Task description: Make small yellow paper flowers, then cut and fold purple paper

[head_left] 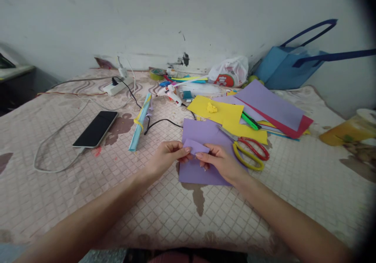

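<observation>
A small purple paper piece (196, 146) is pinched between both hands, above a larger purple sheet (190, 173) lying on the table. My left hand (175, 152) grips its left end between thumb and fingers. At the right end, my right hand (212, 156) pinches it the same way. Scissors with red and yellow handles (249, 153) lie just right of my right hand, their blades over the purple sheet. Yellow paper (226, 112) with a crumpled yellow piece (211, 107) on it is behind the sheet, beside a green cutter (250, 120).
A phone (96, 129) and power strip (118, 86) are at left. A folded light-blue strip (138, 132) stands nearer my left hand. Behind are a glue gun (173, 95) and plastic bag (232, 71). Stacked papers (270, 104), a blue bag (282, 69) and an orange drink (349, 129) are right.
</observation>
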Tool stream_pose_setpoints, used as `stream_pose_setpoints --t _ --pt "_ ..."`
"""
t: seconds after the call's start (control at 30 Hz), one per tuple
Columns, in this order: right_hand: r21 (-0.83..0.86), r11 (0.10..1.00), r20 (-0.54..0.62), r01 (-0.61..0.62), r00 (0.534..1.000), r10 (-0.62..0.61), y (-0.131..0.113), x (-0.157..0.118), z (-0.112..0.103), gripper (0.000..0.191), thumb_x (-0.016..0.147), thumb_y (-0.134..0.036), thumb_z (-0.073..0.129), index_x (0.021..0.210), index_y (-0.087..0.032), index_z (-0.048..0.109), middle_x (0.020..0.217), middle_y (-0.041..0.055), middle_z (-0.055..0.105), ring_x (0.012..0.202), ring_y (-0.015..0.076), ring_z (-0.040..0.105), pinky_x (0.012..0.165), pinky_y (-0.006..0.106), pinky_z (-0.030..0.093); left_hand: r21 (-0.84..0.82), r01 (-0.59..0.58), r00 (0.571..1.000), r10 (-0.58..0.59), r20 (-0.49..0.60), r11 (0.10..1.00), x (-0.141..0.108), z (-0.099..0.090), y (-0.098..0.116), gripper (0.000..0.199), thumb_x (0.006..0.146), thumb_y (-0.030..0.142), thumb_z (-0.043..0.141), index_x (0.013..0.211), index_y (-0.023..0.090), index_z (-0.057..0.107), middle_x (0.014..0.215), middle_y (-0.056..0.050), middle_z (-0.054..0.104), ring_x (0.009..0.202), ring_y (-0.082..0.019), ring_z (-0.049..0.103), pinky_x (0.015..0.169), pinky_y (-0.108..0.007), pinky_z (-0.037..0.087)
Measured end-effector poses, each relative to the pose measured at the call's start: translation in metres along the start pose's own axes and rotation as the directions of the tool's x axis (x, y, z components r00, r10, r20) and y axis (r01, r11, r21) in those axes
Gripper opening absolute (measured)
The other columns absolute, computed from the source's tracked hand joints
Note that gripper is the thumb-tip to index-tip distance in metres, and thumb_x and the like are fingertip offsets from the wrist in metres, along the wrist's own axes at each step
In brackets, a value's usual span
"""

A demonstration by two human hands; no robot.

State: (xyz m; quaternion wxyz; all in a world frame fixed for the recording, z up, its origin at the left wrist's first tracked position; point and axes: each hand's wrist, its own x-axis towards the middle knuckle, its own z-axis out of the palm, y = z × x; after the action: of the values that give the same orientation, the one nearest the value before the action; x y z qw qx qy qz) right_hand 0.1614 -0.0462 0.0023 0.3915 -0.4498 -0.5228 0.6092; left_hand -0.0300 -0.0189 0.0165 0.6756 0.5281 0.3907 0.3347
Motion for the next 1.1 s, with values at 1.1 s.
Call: stream_pose_setpoints --t 1.1 --pt "-0.276 0.959 0.014 0.056 0.998 -0.054 -0.0069 -0.0038 0.0009 0.041 0.085 -0.052 0.052 0.062 -0.018 0.054 0.057 -0.0014 0.054 0.053 0.0093 0.047 0.052 0.023 0.037 0.063 -0.058 0.988 0.067 -0.139 0.996 0.0059 -0.0038 -0.0028 0.032 0.075 0.044 0.066 0.073 0.012 0.063 0.065 -0.001 0.061 0.060 -0.010 0.055 0.060 -0.023 0.047"
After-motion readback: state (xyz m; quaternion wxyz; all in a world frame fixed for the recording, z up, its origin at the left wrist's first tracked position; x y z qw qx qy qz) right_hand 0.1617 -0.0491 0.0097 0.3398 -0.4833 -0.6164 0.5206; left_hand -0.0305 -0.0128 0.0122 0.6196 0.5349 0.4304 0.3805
